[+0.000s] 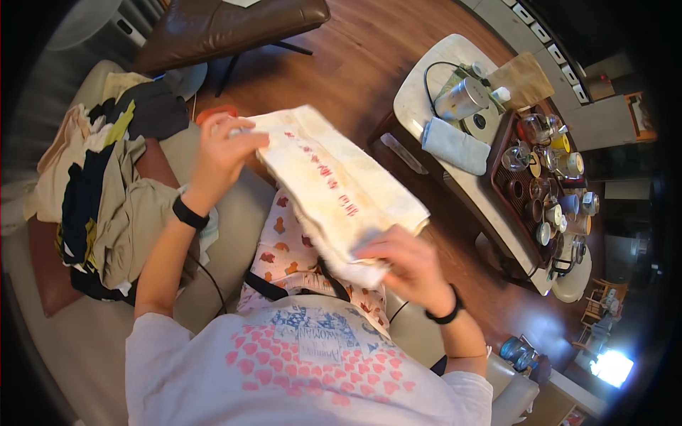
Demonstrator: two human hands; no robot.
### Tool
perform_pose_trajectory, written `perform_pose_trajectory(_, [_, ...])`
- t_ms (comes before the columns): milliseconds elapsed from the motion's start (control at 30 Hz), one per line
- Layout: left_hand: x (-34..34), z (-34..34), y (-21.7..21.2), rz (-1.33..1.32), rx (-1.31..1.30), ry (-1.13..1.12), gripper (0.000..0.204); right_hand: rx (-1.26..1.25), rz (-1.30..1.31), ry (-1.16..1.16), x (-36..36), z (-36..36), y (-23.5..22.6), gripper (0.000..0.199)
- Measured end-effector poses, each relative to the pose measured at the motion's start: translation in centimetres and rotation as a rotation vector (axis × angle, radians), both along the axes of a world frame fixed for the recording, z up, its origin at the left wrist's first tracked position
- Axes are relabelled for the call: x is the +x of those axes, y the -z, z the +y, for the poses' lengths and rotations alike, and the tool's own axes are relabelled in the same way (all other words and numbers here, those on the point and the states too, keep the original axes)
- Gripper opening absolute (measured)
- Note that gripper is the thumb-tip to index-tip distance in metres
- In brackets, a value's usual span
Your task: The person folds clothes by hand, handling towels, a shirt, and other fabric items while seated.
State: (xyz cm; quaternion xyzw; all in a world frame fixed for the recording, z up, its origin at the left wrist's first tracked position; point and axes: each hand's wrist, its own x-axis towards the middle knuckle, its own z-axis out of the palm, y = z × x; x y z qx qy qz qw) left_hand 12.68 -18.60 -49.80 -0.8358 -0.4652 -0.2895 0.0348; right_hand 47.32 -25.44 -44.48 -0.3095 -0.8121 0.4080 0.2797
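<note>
A folded white towel with a line of red printing is stretched at a slant in front of my body. My left hand is closed on its far left corner, fingers over the edge. Just behind those fingers shows a red-orange thing, mostly hidden, whose kind I cannot make out. My right hand grips the near right end of the towel, thumb and fingers pinched on the cloth. Both wrists carry a black band. Below the towel are my patterned trousers.
On the sofa to my left lies a heap of clothes. A brown leather footstool stands beyond. At right, a table carries a metal kettle, a folded blue cloth and a tea tray crowded with cups.
</note>
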Motion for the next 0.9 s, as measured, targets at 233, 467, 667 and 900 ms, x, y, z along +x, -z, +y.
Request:
perform_pose_trajectory(233, [7.8, -13.6, 5.4, -0.018, -0.465, 0.258, 0.041, -0.011, -0.053, 0.029, -5.2, -5.8, 9.4, 0.027])
perform_pose_trajectory(467, [8.3, -16.1, 7.0, -0.554, -0.662, 0.109, 0.027, 0.332, -0.332, 0.082, -2.3, -4.6, 11.9, 0.051])
perform_pose_trajectory(667, [6.7, -16.2, 5.7, -0.544, -0.633, 0.214, 0.028, 0.491, -0.419, 0.186, 2.7, -3.5, 11.6, 0.038])
perform_pose_trajectory(900, [3.6, -19.2, 7.6, -0.300, -0.696, 0.228, 0.029, 0.399, -0.425, -0.033, 3.1, -6.6, 11.8, 0.040])
